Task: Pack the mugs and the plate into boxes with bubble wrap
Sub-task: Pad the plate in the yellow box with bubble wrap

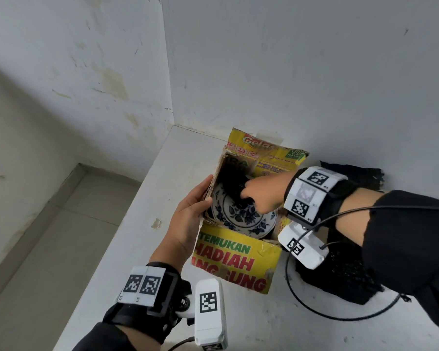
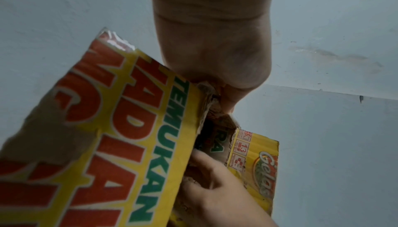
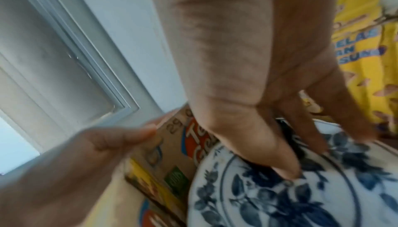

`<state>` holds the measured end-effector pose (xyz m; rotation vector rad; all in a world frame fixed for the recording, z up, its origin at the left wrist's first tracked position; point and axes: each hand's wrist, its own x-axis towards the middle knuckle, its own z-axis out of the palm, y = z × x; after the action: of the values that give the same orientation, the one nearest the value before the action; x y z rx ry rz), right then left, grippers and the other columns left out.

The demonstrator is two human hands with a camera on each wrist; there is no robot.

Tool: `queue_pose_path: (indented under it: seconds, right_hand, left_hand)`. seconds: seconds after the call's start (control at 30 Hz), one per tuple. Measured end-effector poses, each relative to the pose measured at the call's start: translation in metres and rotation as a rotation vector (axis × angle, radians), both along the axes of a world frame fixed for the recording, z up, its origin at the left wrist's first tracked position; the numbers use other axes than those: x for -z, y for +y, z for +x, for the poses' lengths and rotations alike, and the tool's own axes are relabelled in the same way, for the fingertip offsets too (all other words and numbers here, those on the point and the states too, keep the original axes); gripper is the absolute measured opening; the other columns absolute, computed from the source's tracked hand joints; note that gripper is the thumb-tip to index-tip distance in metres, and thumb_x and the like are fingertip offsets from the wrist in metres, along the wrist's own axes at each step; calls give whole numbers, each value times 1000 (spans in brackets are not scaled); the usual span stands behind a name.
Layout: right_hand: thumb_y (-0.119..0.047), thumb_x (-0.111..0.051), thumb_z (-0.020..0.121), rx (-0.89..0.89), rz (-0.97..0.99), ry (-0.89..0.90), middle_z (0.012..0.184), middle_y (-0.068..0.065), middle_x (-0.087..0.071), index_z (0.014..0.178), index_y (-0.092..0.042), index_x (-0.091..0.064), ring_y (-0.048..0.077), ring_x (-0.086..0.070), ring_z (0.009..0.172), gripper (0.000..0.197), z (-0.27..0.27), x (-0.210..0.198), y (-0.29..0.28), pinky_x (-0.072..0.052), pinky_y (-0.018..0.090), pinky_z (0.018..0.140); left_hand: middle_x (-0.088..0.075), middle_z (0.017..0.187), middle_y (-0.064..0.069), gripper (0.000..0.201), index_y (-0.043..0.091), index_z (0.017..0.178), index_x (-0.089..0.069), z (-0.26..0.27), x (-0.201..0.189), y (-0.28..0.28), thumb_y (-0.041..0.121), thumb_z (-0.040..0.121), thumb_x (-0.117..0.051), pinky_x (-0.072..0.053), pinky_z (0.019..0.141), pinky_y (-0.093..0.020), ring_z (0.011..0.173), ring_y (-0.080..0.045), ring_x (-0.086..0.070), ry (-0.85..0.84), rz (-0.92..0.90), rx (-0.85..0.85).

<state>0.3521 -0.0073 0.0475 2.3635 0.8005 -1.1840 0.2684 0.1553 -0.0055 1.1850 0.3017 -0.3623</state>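
Note:
A yellow printed cardboard box [image 1: 236,262] stands open on the white counter [image 1: 142,224]. Inside it lies a white plate with blue flowers [image 1: 241,216], partly under black bubble wrap [image 1: 232,178] at the far end. My left hand [image 1: 208,191] grips the box's left wall at its top edge. My right hand [image 1: 243,196] reaches into the box from the right and pinches the black wrap against the plate [image 3: 280,196]; its fingertips [image 3: 286,171] touch the plate's face. I see no mugs.
More black bubble wrap [image 1: 345,274] lies on the counter right of the box, under my right forearm. Walls close off the counter behind. The counter's edge [image 1: 107,249] drops to the floor on the left.

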Motion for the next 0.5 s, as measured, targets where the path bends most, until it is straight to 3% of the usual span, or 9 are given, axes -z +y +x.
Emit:
queue_pose_path:
  seconds: [0.1, 0.2, 0.33, 0.4, 0.5]
  right_hand:
    - [-4, -46, 88, 65, 158, -68, 127, 11, -40, 142, -9, -32, 18, -38, 81, 56, 2, 0, 4, -25, 22, 48]
    - [-1, -47, 86, 129, 262, -101, 124, 12, -39, 138, -6, -34, 18, -40, 77, 54, 4, -4, 6, -28, 22, 50]
    - [-10, -54, 84, 8, 173, -199, 127, 11, -41, 134, -8, -39, 28, -41, 114, 52, -1, -2, 8, -35, 31, 71]
    - [-15, -55, 84, -32, 104, -229, 128, 9, -42, 130, -10, -43, 30, -45, 111, 47, 1, -2, 13, -39, 34, 72]
    - [-17, -51, 87, -33, 25, -215, 131, 10, -41, 127, -11, -48, 27, -53, 87, 41, 7, 1, 23, -45, 34, 64]
  left_hand:
    - [-62, 128, -2, 49, 25, 134, -52, 0, -2, 0, -1, 94, -39, -45, 100, -40, 118, -23, -57, -12, 8, 13]
    - [-62, 127, -2, 49, 24, 134, -52, 0, -2, 1, -1, 94, -39, -48, 95, -34, 117, -21, -58, -28, 19, 21]
    - [-63, 126, 0, 49, 28, 131, -54, 0, -2, 0, 0, 94, -39, -52, 88, -29, 114, -19, -60, -41, 38, 32]
    - [-63, 126, 0, 49, 31, 129, -55, 0, -1, 0, 0, 94, -39, -52, 85, -28, 113, -19, -61, -42, 51, 44]
    - [-63, 126, 0, 50, 32, 128, -56, 1, -1, 1, 0, 94, -39, -49, 92, -34, 114, -20, -60, -39, 68, 54]
